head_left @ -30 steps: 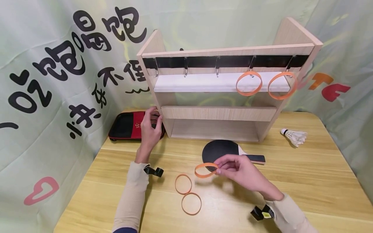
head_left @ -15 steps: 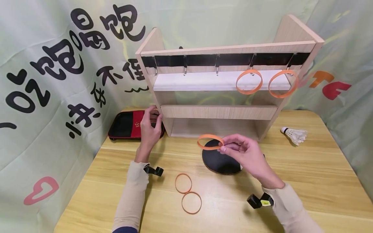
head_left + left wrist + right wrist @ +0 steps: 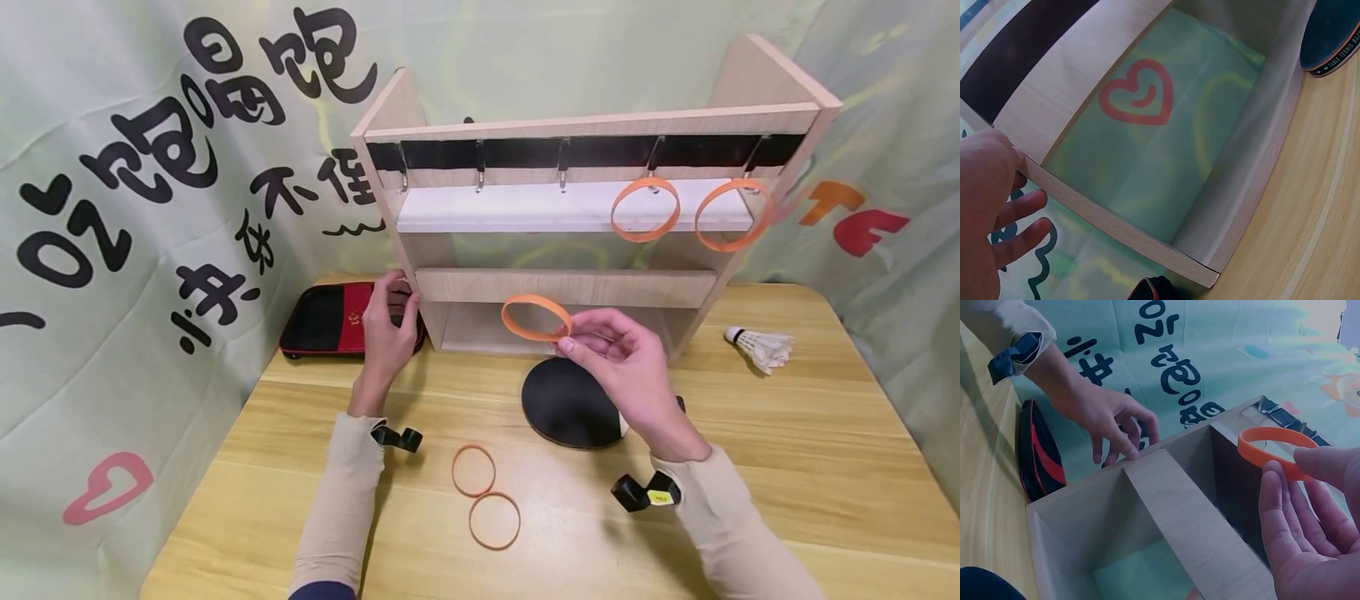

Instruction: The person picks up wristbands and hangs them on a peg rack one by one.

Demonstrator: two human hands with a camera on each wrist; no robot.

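My right hand (image 3: 626, 358) pinches an orange silicone wristband (image 3: 536, 318) between thumb and fingers, raised before the lower part of the wooden shelf (image 3: 562, 287). In the right wrist view the wristband (image 3: 1254, 453) lies nearly flat. My left hand (image 3: 390, 329) touches the left side panel of the shelf with its fingertips, other fingers loosely bent in the left wrist view. Two wristbands hang from the right-hand hooks: one wristband (image 3: 615, 218) and, at the far right, another wristband (image 3: 701, 225). The other hooks carry nothing. Two more wristbands (image 3: 493, 546) lie on the table.
A black table tennis bat (image 3: 566, 408) lies before the shelf, its handle mostly hidden by my right hand. To the right is a white shuttlecock (image 3: 765, 350). A black and red case (image 3: 318, 321) sits left of the shelf, on the wooden table (image 3: 420, 533).
My right hand has lifted the wristband up and away from me, from over the bat toward the shelf. My left hand stays at the side panel.
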